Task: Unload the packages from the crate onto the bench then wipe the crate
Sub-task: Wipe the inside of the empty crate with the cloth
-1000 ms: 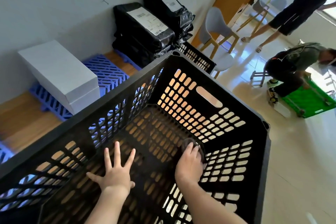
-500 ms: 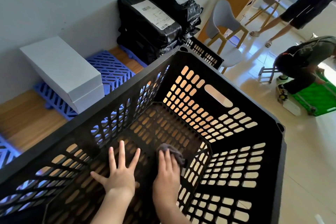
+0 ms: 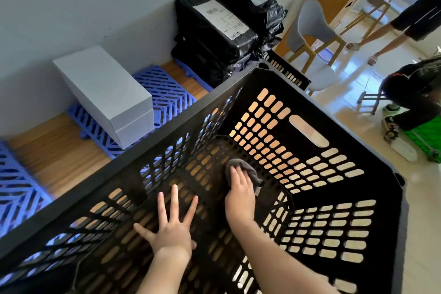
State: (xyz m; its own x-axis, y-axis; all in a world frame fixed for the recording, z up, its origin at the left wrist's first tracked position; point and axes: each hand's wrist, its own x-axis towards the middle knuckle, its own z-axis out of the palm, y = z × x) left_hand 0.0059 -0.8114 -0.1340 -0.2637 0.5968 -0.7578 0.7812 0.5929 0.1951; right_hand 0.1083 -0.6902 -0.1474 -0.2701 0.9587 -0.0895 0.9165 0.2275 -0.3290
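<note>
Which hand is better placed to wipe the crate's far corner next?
Right: the right hand presses the cloth on the crate floor near it; the left hand lies spread flat, holding nothing.

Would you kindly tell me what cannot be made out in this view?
Head view:
- Cloth: mostly hidden under the right hand.
- Crate: near wall cut off by the bottom edge.
- Package labels: print too small to read.
- Crouching person: cut off by the right edge.

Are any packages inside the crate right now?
No, the crate holds only the left hand, spread flat, and the right hand pressing a grey cloth on its floor.
</note>
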